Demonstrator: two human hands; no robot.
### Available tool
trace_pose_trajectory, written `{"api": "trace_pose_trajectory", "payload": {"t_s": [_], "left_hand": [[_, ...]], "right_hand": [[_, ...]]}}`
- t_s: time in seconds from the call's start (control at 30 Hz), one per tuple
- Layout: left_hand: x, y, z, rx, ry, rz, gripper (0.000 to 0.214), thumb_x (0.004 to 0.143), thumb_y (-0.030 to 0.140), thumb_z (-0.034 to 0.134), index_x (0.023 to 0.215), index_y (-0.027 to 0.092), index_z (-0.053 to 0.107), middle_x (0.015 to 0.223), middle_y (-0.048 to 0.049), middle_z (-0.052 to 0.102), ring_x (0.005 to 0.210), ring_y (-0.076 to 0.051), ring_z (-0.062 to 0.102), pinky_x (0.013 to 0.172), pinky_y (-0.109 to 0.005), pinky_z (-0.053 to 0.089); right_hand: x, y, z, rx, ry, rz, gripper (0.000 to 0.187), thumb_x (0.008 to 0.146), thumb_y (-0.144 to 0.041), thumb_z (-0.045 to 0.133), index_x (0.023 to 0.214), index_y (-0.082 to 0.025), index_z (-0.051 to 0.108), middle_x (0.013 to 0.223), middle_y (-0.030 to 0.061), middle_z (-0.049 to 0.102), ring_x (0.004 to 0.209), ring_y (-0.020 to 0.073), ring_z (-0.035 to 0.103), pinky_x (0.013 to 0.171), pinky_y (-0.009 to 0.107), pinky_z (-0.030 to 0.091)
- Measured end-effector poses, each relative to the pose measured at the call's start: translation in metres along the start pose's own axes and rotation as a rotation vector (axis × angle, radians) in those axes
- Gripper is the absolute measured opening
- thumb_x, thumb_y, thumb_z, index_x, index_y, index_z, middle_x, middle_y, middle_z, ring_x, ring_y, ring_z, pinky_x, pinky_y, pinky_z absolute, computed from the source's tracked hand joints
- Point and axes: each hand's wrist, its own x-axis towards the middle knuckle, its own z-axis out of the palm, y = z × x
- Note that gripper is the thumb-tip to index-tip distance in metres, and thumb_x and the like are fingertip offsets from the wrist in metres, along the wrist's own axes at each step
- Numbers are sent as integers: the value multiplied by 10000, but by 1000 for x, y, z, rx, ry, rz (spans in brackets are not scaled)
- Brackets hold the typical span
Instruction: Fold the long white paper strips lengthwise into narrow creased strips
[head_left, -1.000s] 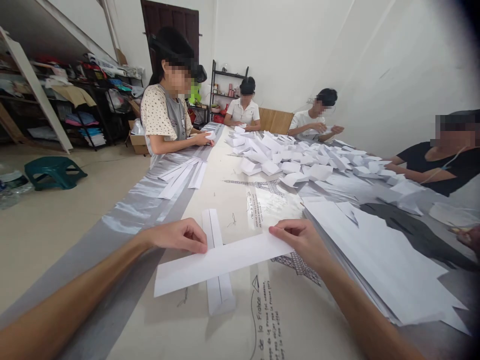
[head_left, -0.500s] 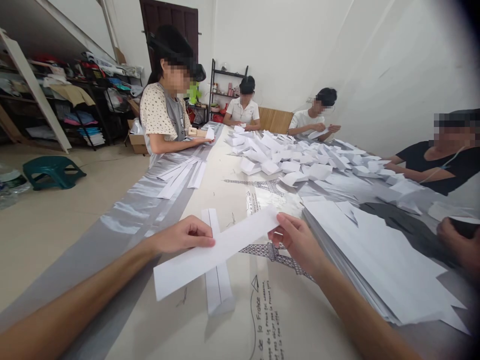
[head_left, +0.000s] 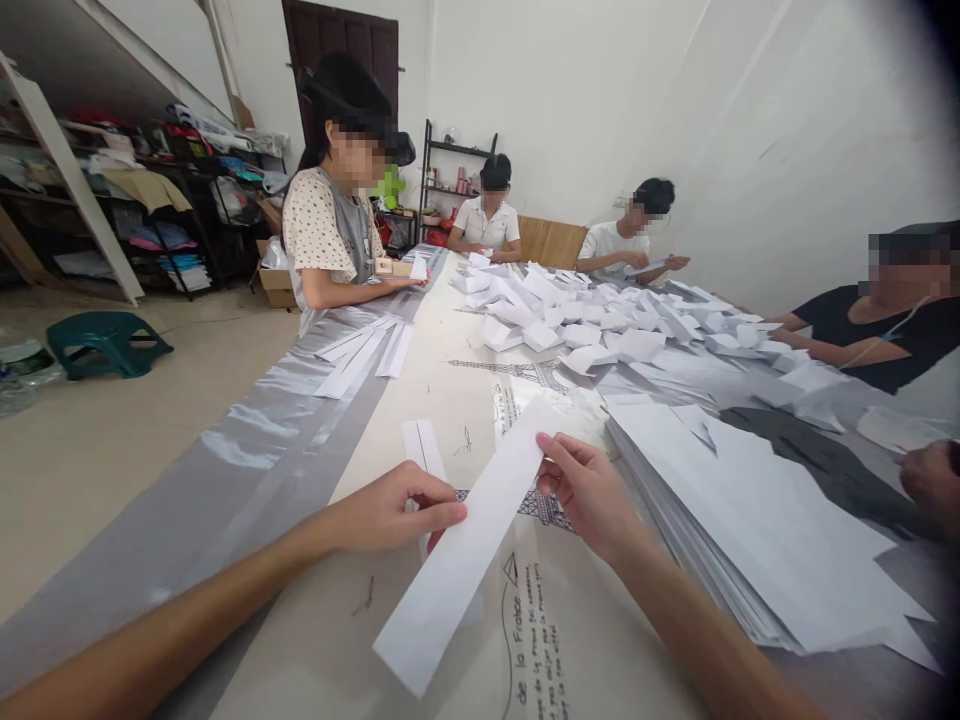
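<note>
The long paper strip [head_left: 461, 560] is up in the air over the tabletop [head_left: 337, 640]. The right hand [head_left: 592, 495] pinches its far end, and the left hand [head_left: 397, 512] pinches its side edge, fingers closed tight on it. The near end sticks out past the fingers with nothing under it. It could droop and get a bad crease. It could also knock the folded strip [head_left: 420, 445] lying just beyond the left fingers.

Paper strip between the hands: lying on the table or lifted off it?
Lifted. The left hand and right hand pinch the paper strip by its edges, its near end hanging over the table.
</note>
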Motion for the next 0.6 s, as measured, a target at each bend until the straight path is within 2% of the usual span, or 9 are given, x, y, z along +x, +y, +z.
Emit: {"api": "trace_pose_trajectory", "payload": {"t_s": [0.1,0.2,0.27,0.33,0.4,0.47,0.53,0.6], "left_hand": [[2,-8,7,191,161,-34,460,1045,420,346,806,168,647,764,-18,653,723,-142,586,715,-264,451],[2,-24,14,485,245,1,373,1046,406,351,1104,209,662,1126,-76,668,1113,-220,581,953,-345,452],[0,-36,15,656,243,18,390,1040,421,368,1342,250,547,1426,-88,522,1370,-261,409,1105,-416,360],[-3,-43,14,764,193,17,458,1046,435,340,1477,288,394,1594,-57,324,1478,-266,252,1191,-463,233],[-5,-44,11,804,94,43,482,1057,413,311,1528,313,294,1636,-28,228,1499,-241,208,1224,-462,147],[-7,-39,7,806,4,93,483,1058,354,314,1538,322,266,1629,-18,249,1491,-215,238,1234,-453,114],[-7,-31,4,800,-15,131,495,1042,287,345,1532,312,282,1597,-29,329,1465,-206,301,1232,-458,131],[-6,-25,5,809,24,142,499,1026,261,369,1521,286,309,1559,-51,395,1430,-208,363,1218,-458,187]], "right_hand": [[3,-1,-5,17,60,9,309,836,-473,727,761,-186,641,706,-5,562,598,115,467,549,241,409],[6,1,-11,-78,138,21,319,828,-512,712,875,-204,640,684,-24,538,565,124,472,538,259,409],[9,6,-14,-242,156,0,360,851,-523,672,1029,-214,632,647,-41,529,537,132,477,531,270,400],[11,13,-16,-436,102,-50,423,884,-499,624,1194,-214,583,618,-58,515,526,143,484,543,282,402],[11,20,-15,-633,-2,-105,445,919,-458,558,1287,-208,547,642,-52,518,558,157,497,571,297,411],[10,25,-12,-826,-81,-143,428,953,-414,480,1325,-212,545,694,-29,542,620,171,511,615,313,421],[8,27,-8,-967,-126,-170,425,980,-377,422,1363,-228,529,750,-7,569,687,185,526,667,331,435],[7,28,-5,-1033,-162,-204,444,995,-353,394,1415,-238,481,789,3,576,728,194,535,702,346,446]]}}
